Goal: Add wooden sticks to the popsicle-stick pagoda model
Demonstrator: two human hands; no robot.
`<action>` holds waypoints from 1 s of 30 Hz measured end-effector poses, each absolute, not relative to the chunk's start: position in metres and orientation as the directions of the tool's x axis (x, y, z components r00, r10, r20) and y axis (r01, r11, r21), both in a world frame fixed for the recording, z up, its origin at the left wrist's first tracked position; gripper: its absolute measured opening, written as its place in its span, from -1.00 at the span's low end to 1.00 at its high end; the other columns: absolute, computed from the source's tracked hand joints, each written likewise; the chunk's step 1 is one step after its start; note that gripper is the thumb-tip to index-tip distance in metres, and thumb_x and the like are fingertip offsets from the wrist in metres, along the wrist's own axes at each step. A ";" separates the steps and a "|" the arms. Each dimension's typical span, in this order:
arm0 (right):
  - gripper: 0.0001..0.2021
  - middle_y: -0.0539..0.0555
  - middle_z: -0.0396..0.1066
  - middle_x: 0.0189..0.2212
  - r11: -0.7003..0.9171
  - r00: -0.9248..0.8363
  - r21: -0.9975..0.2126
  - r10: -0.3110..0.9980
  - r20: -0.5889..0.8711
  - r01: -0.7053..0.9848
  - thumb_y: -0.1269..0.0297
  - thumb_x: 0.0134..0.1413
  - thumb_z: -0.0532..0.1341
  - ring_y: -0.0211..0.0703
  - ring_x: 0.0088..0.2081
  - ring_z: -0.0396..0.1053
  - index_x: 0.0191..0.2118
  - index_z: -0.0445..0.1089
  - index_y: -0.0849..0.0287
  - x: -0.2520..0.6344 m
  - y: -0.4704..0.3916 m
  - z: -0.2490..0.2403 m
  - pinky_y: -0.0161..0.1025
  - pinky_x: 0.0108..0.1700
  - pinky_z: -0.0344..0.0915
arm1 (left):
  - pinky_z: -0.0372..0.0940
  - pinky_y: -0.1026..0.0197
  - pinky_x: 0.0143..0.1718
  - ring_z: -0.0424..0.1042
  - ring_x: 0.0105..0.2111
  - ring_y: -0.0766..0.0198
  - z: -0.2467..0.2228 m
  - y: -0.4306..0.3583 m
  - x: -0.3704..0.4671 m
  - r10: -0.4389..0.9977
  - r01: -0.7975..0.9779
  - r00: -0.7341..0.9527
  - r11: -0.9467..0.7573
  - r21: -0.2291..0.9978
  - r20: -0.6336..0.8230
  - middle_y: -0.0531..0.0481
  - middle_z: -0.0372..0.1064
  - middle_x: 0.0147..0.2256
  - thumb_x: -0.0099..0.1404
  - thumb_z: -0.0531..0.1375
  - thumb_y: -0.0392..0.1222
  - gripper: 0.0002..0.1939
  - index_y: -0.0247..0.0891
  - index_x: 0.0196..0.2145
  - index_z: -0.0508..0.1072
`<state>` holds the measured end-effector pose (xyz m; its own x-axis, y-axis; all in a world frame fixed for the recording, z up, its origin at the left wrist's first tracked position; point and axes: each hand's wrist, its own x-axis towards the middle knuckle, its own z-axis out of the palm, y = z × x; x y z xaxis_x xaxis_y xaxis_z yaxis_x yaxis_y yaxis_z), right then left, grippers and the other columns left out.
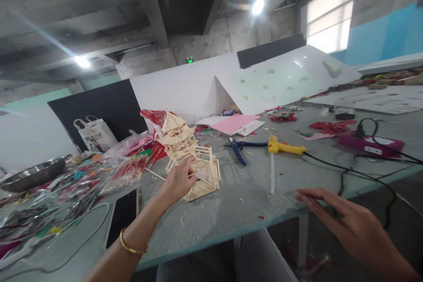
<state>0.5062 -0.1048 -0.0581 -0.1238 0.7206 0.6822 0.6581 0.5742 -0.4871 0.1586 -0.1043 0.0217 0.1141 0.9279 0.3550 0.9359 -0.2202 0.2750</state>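
A small tiered pagoda model (178,139) of thin wooden sticks stands on the table, with an open framed base (203,191) at its front. My left hand (180,180) is at the front of this model, thumb and fingers pinched together. A small whitish piece (200,176) shows at the fingertips; whether it is held I cannot tell. One thin stick (155,174) juts out left of the hand. My right hand (350,218) hovers beside the table's front edge, fingers stretched out and holding nothing. Nearest to it lies the yellow hot glue gun (286,146) with a glue stick (272,174).
Blue-handled pliers (238,152) lie beside the glue gun. A black cord runs right to a purple power strip (370,144). At left are a phone (122,216), a white cable, plastic packets (124,174) and a metal bowl (35,174). Pink paper (236,122) lies behind.
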 end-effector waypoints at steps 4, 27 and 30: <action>-0.73 -0.04 0.50 -0.40 0.579 -0.125 -0.488 0.718 0.685 0.653 0.05 0.01 0.09 -0.22 -0.40 0.47 -0.34 0.47 0.05 0.505 -0.105 -0.060 -0.43 -0.35 0.35 | 0.18 0.24 -0.32 0.37 -0.41 0.27 0.023 -0.104 0.159 0.929 0.934 0.114 -0.221 0.281 0.352 0.07 0.37 -0.46 0.09 0.06 -0.30 -0.48 -0.33 0.06 0.20; -0.74 -0.01 0.51 -0.41 0.568 -0.122 -0.554 0.757 0.642 0.608 0.06 0.00 0.11 -0.18 -0.41 0.47 -0.34 0.47 0.06 0.506 -0.104 -0.066 -0.41 -0.36 0.36 | 0.20 0.25 -0.30 0.38 -0.38 0.28 0.021 -0.104 0.157 0.935 0.934 0.104 -0.209 0.290 0.339 0.07 0.38 -0.44 0.10 0.06 -0.29 -0.49 -0.30 0.05 0.21; -0.72 0.00 0.51 -0.39 0.549 -0.122 -0.564 0.775 0.621 0.616 0.05 -0.01 0.11 -0.16 -0.38 0.47 -0.32 0.47 0.06 0.507 -0.104 -0.067 -0.40 -0.34 0.36 | 0.20 0.25 -0.31 0.37 -0.40 0.28 0.022 -0.105 0.158 0.937 0.934 0.111 -0.213 0.286 0.332 0.07 0.37 -0.45 0.11 0.06 -0.28 -0.49 -0.31 0.05 0.21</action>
<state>0.5069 -0.1036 -0.0672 -0.1221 0.7745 0.6206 0.6162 0.5494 -0.5643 0.1578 -0.1047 0.0221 0.1112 0.9366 0.3324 0.9343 -0.2125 0.2862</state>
